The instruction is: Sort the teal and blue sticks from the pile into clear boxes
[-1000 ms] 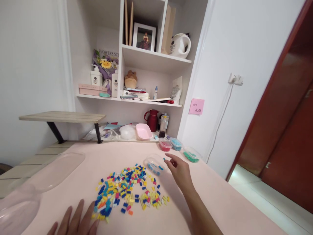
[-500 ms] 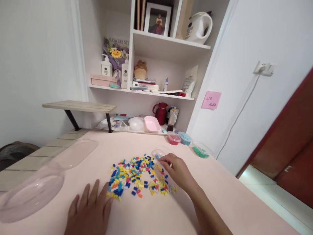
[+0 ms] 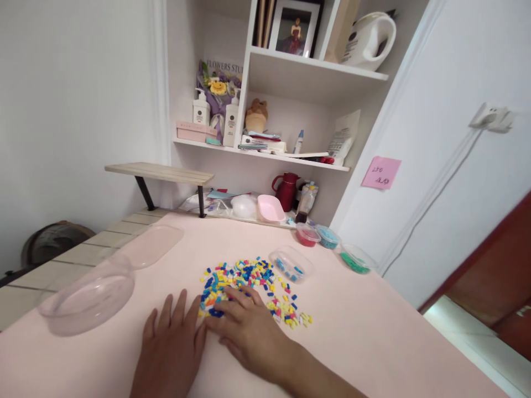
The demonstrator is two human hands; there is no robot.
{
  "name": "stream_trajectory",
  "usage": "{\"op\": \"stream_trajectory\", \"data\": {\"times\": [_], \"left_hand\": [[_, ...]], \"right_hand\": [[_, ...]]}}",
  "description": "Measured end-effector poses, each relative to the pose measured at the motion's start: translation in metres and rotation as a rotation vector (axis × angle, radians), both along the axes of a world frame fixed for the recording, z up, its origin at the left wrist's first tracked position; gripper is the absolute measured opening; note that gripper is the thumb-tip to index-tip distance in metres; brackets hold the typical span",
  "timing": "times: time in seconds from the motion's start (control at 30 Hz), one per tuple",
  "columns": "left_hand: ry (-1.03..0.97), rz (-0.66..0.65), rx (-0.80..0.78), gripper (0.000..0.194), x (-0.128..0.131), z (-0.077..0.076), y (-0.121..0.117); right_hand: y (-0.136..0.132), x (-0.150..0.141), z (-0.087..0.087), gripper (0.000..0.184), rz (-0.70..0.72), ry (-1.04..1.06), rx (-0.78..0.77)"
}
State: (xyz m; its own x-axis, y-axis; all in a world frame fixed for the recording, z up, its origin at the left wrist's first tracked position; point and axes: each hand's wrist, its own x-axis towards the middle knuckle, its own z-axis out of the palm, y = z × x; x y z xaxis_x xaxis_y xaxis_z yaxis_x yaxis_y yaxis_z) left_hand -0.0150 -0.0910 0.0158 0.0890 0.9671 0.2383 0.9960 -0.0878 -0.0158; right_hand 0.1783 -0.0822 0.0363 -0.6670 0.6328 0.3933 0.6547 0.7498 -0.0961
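A loose heap of small coloured building bricks point(image 3: 249, 272), mostly yellow, blue, teal, white and pink, is spread over the pink tabletop point(image 3: 352, 331). My left hand point(image 3: 172, 337) lies flat at the heap's left edge, fingers spread and holding nothing. Over the near left part of the heap is my right hand point(image 3: 249, 331), fingers stretched out and palm down, covering some bricks. Whatever lies under its fingertips is hidden. Just beyond the heap on the right stands a clear plastic box point(image 3: 305, 265) with several blue bricks in it.
Along the back right edge stand tubs of red pieces point(image 3: 307, 236), light blue pieces point(image 3: 327, 237) and green pieces point(image 3: 357, 260). At left lie a clear oval container point(image 3: 89, 304) and a flat clear lid point(image 3: 155, 246). A pink tray point(image 3: 270, 209) and red jug point(image 3: 287, 192) are behind.
My right hand has moved from the clear box back to the near left of the heap, its fingers now stretched out. My left hand stays flat. The camera view has turned slightly left.
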Motion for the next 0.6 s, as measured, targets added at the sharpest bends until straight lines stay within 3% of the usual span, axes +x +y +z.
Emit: {"op": "stream_trajectory", "data": {"times": [0.37,0.6], "left_hand": [[-0.1,-0.006,-0.014,0.052,0.002,0.002,0.0],[-0.047,0.002,-0.002,0.053,0.0,-0.003,0.001]], "right_hand": [[-0.007,0.086,-0.001,0.027,-0.25,0.049,0.054],[0.011,0.083,0.012,0.024,-0.416,0.317,0.0]]}}
